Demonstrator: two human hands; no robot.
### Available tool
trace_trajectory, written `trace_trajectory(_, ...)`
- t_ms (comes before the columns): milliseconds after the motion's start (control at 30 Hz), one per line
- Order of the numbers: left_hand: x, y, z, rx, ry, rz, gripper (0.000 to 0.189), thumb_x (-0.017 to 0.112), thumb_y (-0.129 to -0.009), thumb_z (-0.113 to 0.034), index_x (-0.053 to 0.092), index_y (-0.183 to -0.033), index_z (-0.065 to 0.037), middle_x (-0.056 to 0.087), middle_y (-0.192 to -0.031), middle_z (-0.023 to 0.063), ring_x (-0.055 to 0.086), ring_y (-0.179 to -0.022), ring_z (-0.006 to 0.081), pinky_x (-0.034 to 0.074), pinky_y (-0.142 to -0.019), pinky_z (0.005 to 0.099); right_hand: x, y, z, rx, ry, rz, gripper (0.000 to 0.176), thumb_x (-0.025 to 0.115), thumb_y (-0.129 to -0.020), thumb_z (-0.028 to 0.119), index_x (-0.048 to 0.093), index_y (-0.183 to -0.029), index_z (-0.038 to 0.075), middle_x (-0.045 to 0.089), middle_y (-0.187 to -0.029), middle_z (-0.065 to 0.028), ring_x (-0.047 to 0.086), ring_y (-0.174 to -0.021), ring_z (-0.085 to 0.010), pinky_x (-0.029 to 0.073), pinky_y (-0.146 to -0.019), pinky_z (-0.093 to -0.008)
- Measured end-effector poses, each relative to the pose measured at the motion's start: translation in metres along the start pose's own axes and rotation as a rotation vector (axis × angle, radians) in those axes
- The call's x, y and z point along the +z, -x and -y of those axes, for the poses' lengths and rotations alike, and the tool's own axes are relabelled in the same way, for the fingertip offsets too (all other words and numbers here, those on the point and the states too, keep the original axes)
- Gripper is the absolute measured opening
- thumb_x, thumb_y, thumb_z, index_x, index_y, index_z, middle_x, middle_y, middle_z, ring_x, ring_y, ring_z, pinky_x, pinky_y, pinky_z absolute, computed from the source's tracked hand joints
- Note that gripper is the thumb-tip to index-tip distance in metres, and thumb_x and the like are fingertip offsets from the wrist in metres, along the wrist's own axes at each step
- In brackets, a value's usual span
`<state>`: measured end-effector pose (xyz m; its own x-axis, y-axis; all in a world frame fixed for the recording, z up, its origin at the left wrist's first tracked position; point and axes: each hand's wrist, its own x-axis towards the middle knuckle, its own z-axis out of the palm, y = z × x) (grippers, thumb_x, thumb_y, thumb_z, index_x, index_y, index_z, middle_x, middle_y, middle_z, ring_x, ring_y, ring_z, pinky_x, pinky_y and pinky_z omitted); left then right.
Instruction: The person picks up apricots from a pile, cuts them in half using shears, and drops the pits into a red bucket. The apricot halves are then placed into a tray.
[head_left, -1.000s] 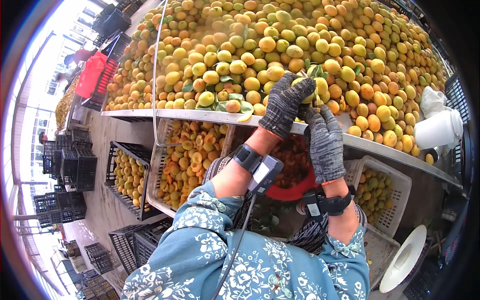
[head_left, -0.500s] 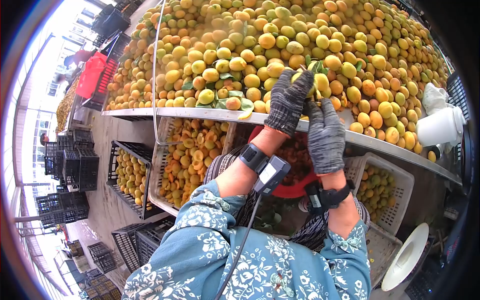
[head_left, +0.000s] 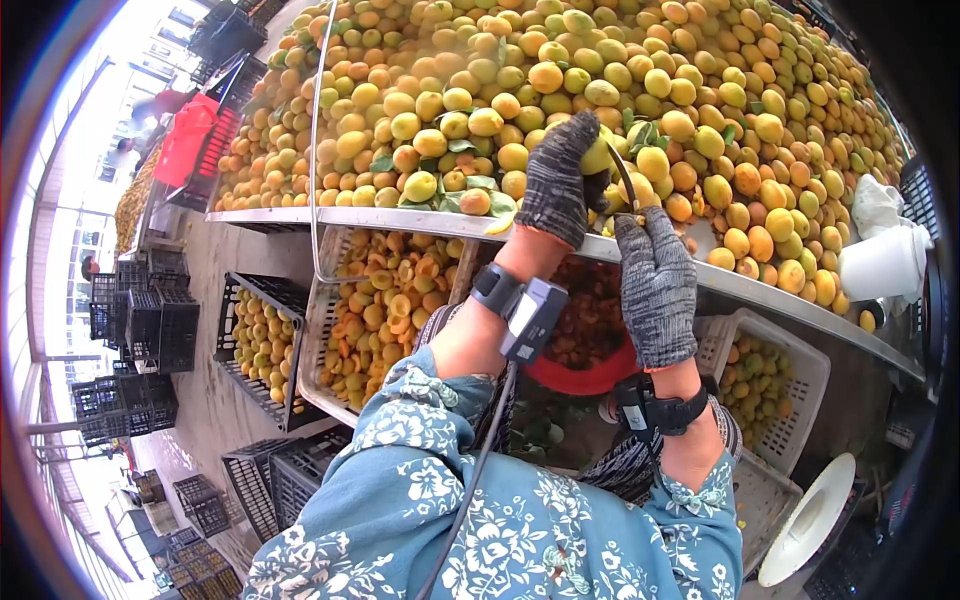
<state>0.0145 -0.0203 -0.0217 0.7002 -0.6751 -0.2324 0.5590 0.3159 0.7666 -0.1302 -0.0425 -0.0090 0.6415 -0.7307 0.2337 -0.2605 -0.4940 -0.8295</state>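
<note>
My left hand (head_left: 560, 182), in a dark grey knitted glove, is closed around a yellow-green apricot (head_left: 597, 157) over the front edge of the heap. Part of that fruit is hidden behind the fingers. My right hand (head_left: 656, 285), gloved alike, pinches the lower end of a thin, dark, curved blade-like tool (head_left: 627, 182). The tool arcs upward along the right side of the held apricot. Behind both hands spreads a large heap of apricots (head_left: 420, 130) with some green leaves, on a metal-edged table (head_left: 400, 219).
Below the table edge stand a crate of halved apricots (head_left: 308, 372), a red tub (head_left: 585, 378) with dark contents and a pale crate (head_left: 800, 420) of whole fruit. A black crate (head_left: 226, 345) is at left. A white bucket (head_left: 880, 262) sits at the table's right end.
My hands have moved apart, the right one lower and slightly right. The curved tool now shows between them beside the apricot, and more of the red tub is visible.
</note>
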Motion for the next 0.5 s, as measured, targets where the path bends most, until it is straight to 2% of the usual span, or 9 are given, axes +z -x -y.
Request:
trace_trajectory(67, 0.004, 0.000, 0.002, -0.041, 0.115, 0.028, 0.020, 0.066, -0.083, -0.034, 0.060, -0.092, -0.016, 0.058, -0.078, -0.0017, 0.058, -0.064, 0.0086, 0.048, -0.048, 0.0219, 0.007, -0.001, -0.003, 0.267, -0.284, -0.006, 0.032, 0.056, -0.090, 0.017, 0.057, -0.112, -0.007, 0.065, -0.098, -0.0199, 0.062, -0.089, -0.0297, 0.046, -0.080, -0.0330)
trace_trajectory(100, 0.005, 0.003, 0.006, -0.002, 0.129, 0.017, 0.022, 0.065, -0.084, -0.034, 0.061, -0.095, -0.015, 0.059, -0.082, -0.0014, 0.059, -0.068, 0.0084, 0.049, -0.052, 0.0221, 0.003, -0.001, -0.002, -0.029, -0.235, -0.079, 0.030, 0.055, -0.090, 0.015, 0.058, -0.111, -0.007, 0.065, -0.097, -0.0193, 0.062, -0.088, -0.0294, 0.047, -0.079, -0.0329)
trace_trajectory(133, -0.005, -0.006, 0.014, 0.038, 0.089, 0.079, 0.024, 0.065, -0.084, -0.033, 0.061, -0.098, -0.014, 0.060, -0.085, -0.0011, 0.060, -0.071, 0.0087, 0.051, -0.056, 0.0235, 0.003, -0.002, -0.006, 0.012, -0.350, -0.027, 0.026, 0.055, -0.089, 0.010, 0.059, -0.112, -0.003, 0.063, -0.101, -0.0195, 0.061, -0.091, -0.0310, 0.047, -0.080, -0.0338)
trace_trajectory(200, 0.000, -0.002, 0.010, -0.012, 0.112, 0.091, 0.026, 0.065, -0.085, -0.035, 0.061, -0.098, -0.013, 0.061, -0.086, -0.0011, 0.060, -0.071, 0.0092, 0.052, -0.059, 0.0245, 0.002, -0.001, -0.028, -0.426, 0.364, -0.056, 0.028, 0.057, -0.084, 0.004, 0.060, -0.112, 0.001, 0.060, -0.108, -0.0203, 0.060, -0.094, -0.0309, 0.048, -0.083, -0.0351)
trace_trajectory(333, 0.000, -0.004, 0.021, -0.166, 0.287, 0.126, 0.034, 0.065, -0.084, -0.042, 0.058, -0.100, -0.013, 0.060, -0.083, 0.0014, 0.059, -0.072, 0.0147, 0.050, -0.064, 0.0287, 0.011, -0.004, -0.042, -0.358, 0.291, 0.002, 0.033, 0.058, -0.080, 0.000, 0.060, -0.112, 0.004, 0.057, -0.112, -0.0201, 0.059, -0.097, -0.0319, 0.048, -0.085, -0.0372)
trace_trajectory(400, 0.007, 0.007, 0.018, -0.152, 0.262, 0.105, 0.034, 0.064, -0.085, -0.042, 0.059, -0.102, -0.013, 0.060, -0.085, 0.0010, 0.058, -0.075, 0.0135, 0.049, -0.066, 0.0275, 0.018, -0.006, -0.049, 0.046, -0.288, 0.055, 0.034, 0.057, -0.079, 0.000, 0.060, -0.113, 0.004, 0.057, -0.114, -0.0209, 0.059, -0.098, -0.0334, 0.048, -0.086, -0.0377)
trace_trajectory(433, 0.008, 0.006, 0.022, -0.130, 0.175, 0.140, 0.034, 0.062, -0.086, -0.042, 0.059, -0.103, -0.013, 0.059, -0.086, 0.0008, 0.057, -0.076, 0.0127, 0.049, -0.066, 0.0273, 0.012, -0.007, -0.047, -0.352, 0.282, -0.023, 0.035, 0.056, -0.079, -0.001, 0.060, -0.113, 0.004, 0.056, -0.115, -0.0216, 0.058, -0.100, -0.0345, 0.048, -0.087, -0.0382)
trace_trajectory(467, 0.008, 0.006, 0.024, -0.109, 0.088, 0.176, 0.034, 0.061, -0.087, -0.042, 0.059, -0.104, -0.013, 0.059, -0.087, 0.0005, 0.056, -0.076, 0.0119, 0.049, -0.067, 0.0271, 0.014, -0.009, -0.052, -0.352, 0.285, -0.025, 0.035, 0.056, -0.079, -0.001, 0.060, -0.113, 0.004, 0.056, -0.115, -0.0216, 0.058, -0.100, -0.0345, 0.048, -0.087, -0.0382)
trace_trajectory(500, 0.007, 0.006, 0.026, -0.111, 0.088, 0.182, 0.034, 0.061, -0.087, -0.042, 0.059, -0.104, -0.013, 0.059, -0.087, 0.0005, 0.056, -0.076, 0.0119, 0.049, -0.067, 0.0271, 0.019, -0.012, -0.060, -0.147, -0.040, 0.007, 0.035, 0.056, -0.079, -0.001, 0.060, -0.113, 0.003, 0.056, -0.116, -0.0217, 0.058, -0.100, -0.0347, 0.048, -0.087, -0.0384)
